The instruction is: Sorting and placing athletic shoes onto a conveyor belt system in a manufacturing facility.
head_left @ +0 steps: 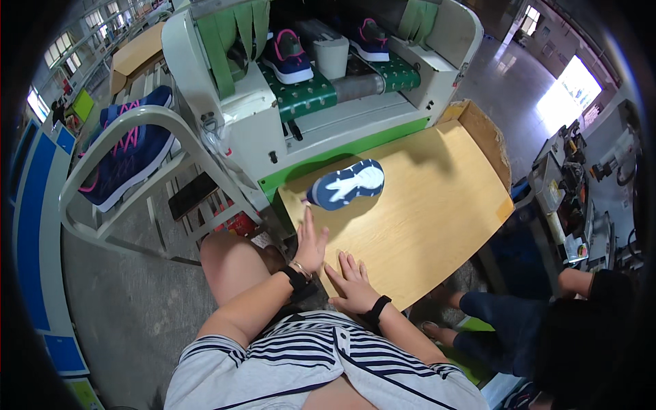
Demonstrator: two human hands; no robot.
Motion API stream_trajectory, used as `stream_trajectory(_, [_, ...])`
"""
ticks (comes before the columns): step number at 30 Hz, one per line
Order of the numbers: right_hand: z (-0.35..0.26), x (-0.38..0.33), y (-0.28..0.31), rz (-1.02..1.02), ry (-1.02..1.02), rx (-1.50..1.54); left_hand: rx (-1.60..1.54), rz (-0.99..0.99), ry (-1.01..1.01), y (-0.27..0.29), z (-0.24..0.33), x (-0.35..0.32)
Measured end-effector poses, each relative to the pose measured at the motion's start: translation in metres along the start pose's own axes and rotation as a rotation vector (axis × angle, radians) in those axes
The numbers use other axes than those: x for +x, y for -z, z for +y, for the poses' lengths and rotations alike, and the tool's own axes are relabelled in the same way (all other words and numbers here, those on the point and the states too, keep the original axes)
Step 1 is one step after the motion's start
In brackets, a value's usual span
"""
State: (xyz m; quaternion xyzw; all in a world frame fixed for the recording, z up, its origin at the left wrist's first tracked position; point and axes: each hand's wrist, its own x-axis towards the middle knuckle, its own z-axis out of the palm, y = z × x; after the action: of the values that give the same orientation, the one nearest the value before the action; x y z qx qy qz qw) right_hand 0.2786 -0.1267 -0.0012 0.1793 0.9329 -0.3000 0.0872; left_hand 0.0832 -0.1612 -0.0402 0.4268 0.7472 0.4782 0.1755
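Watching the pale wood-grain board remotely, I find a navy-and-white shoe, sole showing, near its far-left corner; a push from my left hand, fingers outstretched beside it, could topple it off; my right hand rests spread.
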Motion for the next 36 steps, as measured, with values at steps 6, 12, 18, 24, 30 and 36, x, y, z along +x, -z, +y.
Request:
stream_trajectory(6, [0.002,0.003,0.004,0.011,0.004,0.033,-0.414,0.235,0.437,0.02,-0.007,0.05])
stream_trajectory(12, [0.001,0.006,0.006,0.024,0.05,0.046,-0.796,0.168,0.387,0.04,0.008,0.051])
stream_trajectory(18, [0.002,-0.001,0.002,0.033,0.03,0.041,-0.979,-0.2,0.932,0.065,0.021,0.09])
stream_trajectory(24, [0.001,-0.01,0.014,0.112,0.093,0.256,-0.848,-0.327,0.685,0.06,0.027,0.073])
stream_trajectory(30, [-0.035,-0.05,0.071,0.87,0.157,0.465,-0.451,-0.709,-0.094,0.037,0.078,0.022])
stream_trajectory(36, [-0.011,-0.061,0.066,0.893,-0.343,0.19,-0.217,-0.988,-0.041,0.034,0.091,0.026])
